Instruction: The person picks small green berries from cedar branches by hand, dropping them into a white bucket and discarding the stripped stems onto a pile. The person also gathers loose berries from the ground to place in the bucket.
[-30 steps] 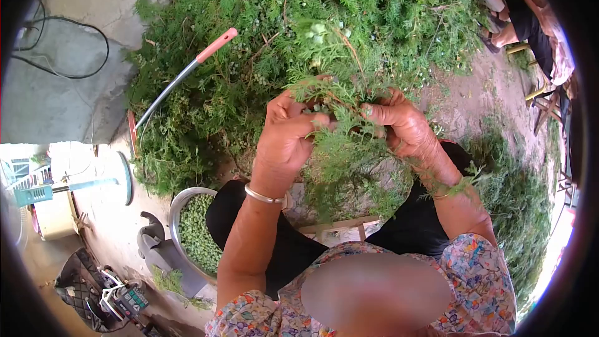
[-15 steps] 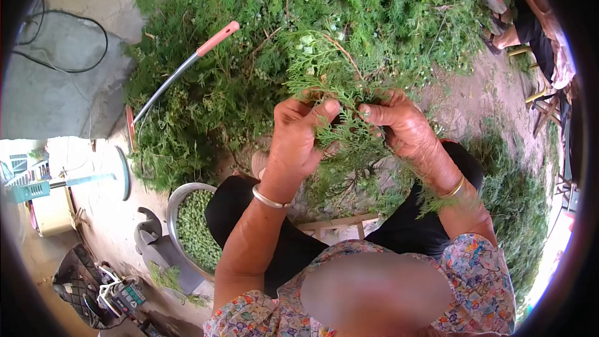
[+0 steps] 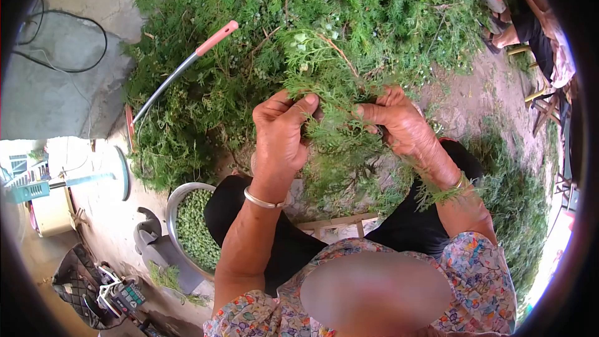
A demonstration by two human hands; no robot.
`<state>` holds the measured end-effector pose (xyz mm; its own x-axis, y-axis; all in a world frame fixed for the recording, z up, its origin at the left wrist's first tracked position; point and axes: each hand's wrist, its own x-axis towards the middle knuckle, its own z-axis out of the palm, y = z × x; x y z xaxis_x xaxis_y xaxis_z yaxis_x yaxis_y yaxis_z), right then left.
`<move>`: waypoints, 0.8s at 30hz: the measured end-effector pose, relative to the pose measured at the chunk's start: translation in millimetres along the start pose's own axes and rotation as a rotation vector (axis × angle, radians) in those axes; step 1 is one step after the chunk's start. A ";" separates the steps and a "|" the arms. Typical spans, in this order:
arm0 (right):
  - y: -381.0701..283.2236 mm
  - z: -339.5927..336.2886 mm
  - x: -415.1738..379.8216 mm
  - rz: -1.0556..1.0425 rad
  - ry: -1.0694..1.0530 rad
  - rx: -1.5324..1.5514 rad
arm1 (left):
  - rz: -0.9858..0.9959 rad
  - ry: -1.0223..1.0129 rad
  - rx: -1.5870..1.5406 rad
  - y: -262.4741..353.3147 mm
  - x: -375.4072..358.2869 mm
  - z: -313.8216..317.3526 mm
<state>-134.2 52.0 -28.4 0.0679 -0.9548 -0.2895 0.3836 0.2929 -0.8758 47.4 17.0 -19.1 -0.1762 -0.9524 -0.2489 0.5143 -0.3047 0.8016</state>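
Note:
Before me I hold a leafy green conifer branch (image 3: pixel 340 122), with a brown stem and a few pale green cones near its upper end. My right hand (image 3: pixel 402 125) is closed on this branch, thumb pressed against the fingers. At the foliage's left edge, my left hand (image 3: pixel 277 131) is in a pinch, its thumb against the fingers; what lies between them is hidden. To my left, a metal basin (image 3: pixel 173 203) holds many small green cones (image 3: pixel 198 228).
A large heap of cut branches (image 3: pixel 237 87) spreads ahead, with a pink-handled metal pole (image 3: pixel 187 65) leaning over it. More greenery (image 3: pixel 511 193) lies at right. Another person's leg (image 3: pixel 508 37) shows at upper right. A fan (image 3: pixel 118 175) stands at left.
My left hand has drawn a little to the left, away from my right hand. The branch has shifted slightly; my right hand has hardly moved.

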 end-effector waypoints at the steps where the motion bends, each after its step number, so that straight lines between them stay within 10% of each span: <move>1: -0.9 -1.4 -0.8 0.000 0.001 0.000 | -0.007 0.043 0.148 3.8 -0.1 -4.2; 16: -6.0 -3.5 -3.6 0.049 -0.054 0.019 | -0.147 -0.337 0.029 -4.3 -5.2 1.8; 24: -15.3 7.0 -14.8 -0.135 -0.014 -0.199 | -0.057 0.030 -0.015 -3.2 9.5 -13.6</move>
<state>-134.6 61.2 -8.1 0.0415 -0.9861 -0.1607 0.2012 0.1658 -0.9654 55.5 8.7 -31.4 -0.1800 -0.9334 -0.3105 0.5163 -0.3583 0.7778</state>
